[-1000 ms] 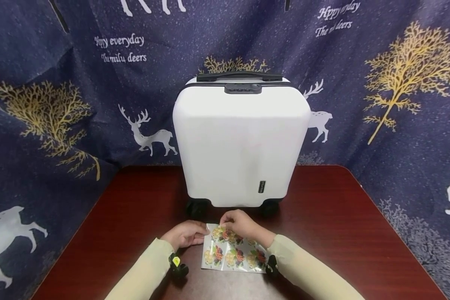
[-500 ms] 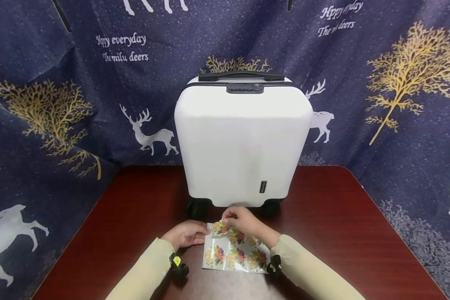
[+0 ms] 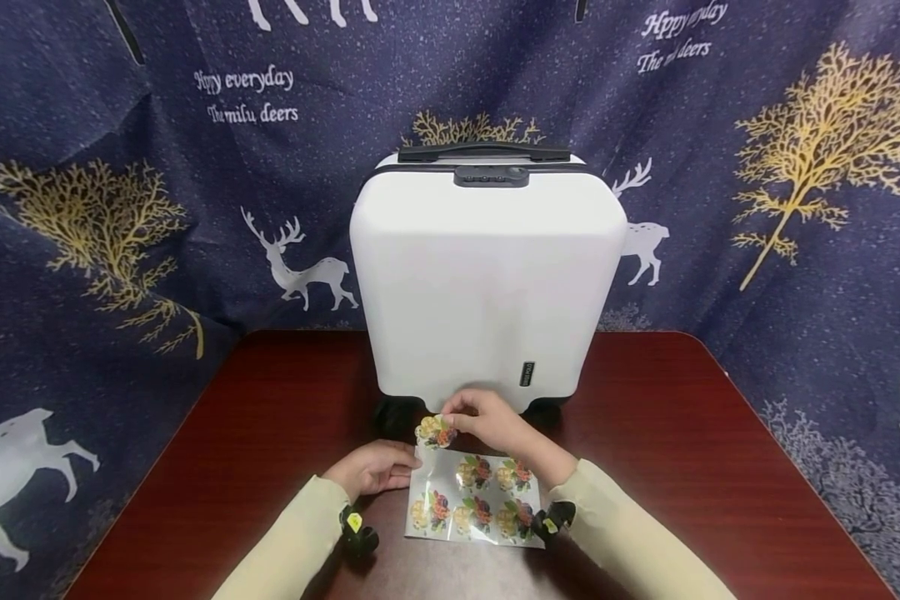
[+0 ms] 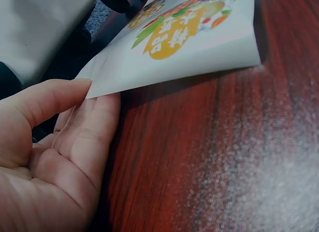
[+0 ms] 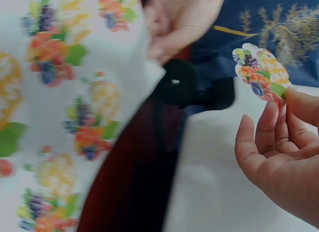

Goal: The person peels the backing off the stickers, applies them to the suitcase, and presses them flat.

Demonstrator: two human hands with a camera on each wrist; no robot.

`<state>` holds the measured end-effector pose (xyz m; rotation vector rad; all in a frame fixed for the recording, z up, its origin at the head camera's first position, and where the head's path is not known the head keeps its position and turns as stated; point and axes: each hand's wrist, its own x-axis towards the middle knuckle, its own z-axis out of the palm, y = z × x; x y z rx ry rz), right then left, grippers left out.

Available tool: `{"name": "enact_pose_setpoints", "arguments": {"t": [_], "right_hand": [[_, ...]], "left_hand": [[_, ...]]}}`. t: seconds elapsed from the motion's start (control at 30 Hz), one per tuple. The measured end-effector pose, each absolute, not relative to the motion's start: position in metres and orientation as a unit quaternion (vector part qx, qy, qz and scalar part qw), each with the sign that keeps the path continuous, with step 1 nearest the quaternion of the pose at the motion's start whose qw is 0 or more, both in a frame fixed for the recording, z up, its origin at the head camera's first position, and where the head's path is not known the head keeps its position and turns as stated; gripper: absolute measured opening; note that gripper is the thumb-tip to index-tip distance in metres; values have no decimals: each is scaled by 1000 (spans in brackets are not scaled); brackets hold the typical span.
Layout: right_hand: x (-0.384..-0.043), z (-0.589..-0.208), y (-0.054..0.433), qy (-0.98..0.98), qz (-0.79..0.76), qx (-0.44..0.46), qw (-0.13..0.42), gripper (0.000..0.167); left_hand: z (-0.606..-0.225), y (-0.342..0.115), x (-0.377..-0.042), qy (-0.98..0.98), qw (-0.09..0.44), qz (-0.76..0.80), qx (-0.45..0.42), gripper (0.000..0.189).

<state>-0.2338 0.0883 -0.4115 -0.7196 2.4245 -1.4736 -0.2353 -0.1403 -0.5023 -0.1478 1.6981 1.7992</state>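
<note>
A glossy white sticker sheet (image 3: 445, 481) printed with several fruit pictures lies low over the table in the head view. My left hand (image 3: 375, 468) pinches its left edge between thumb and fingers, and the left wrist view shows the thumb (image 4: 60, 95) on top of the corner. Between the thumb and fingertips of my right hand (image 3: 487, 419) is a single fruit sticker (image 5: 260, 72), peeled off and held by its edge. That sticker is just above the sheet's upper left part, in front of the suitcase's bottom. A bare white spot shows on the sheet beneath it.
A white suitcase (image 3: 487, 308) with a black handle (image 3: 483, 153) and dark wheels (image 3: 397, 414) stands upright behind the hands. All rests on a red-brown wooden table (image 3: 675, 450). A dark blue cloth (image 3: 322, 167) with deer and trees hangs behind.
My right hand has lifted a fruit sticker off the sheet's upper left and moved up toward the suitcase with it. My left hand keeps its pinch on the sheet's edge.
</note>
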Motion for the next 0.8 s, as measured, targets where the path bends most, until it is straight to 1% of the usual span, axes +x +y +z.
{"name": "enact_pose_setpoints", "arguments": {"t": [0.07,0.3,0.43,0.8], "right_hand": [[-233,-403,88,822,-504,-245,102,18],[-230,-383,87,819,-513,-241,88,16],[-231,-378,87,816,-520,-240,81,16],[-231,-356,88,810,-536,-230,67,16]], "left_hand": [[-503,-140,-235,647,324,688,-56,23],[-502,-140,-234,646,319,690,-67,23],[-504,-140,-234,643,321,692,-65,17],[-505,-141,-235,647,319,690,-58,18]]}}
